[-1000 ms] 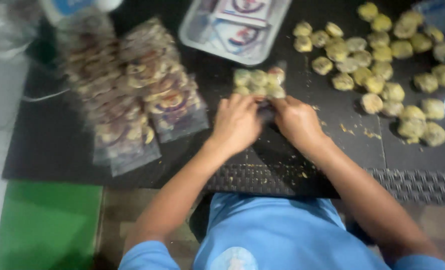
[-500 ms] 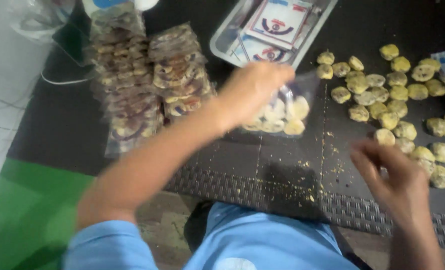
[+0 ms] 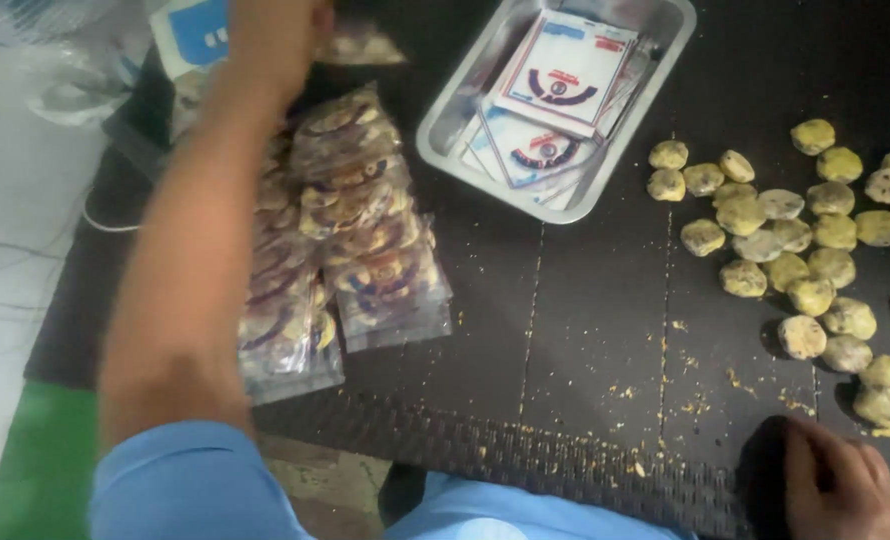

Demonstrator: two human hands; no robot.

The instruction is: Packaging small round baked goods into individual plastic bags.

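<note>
My left hand (image 3: 277, 35) reaches to the far left, closed on a clear packet of cookies (image 3: 360, 45) held above the rows of filled packets (image 3: 365, 230). My right hand (image 3: 840, 490) rests at the near right on the black mat (image 3: 585, 300), fingers curled, with nothing visible in it. Loose yellowish cookies (image 3: 795, 250) lie scattered on the mat at the right, just beyond my right hand.
A metal tray (image 3: 445, 150) with printed labels (image 3: 565, 75) and empty bags sits at the back centre. Crumbs are strewn across the mat. A white and blue object (image 3: 190, 35) and clear plastic lie at the far left. Green floor (image 3: 35, 460) shows at the near left.
My left hand carried the filled packet from the mat's centre up to the far left above the stacked packets. My right hand drew back to the near right edge.
</note>
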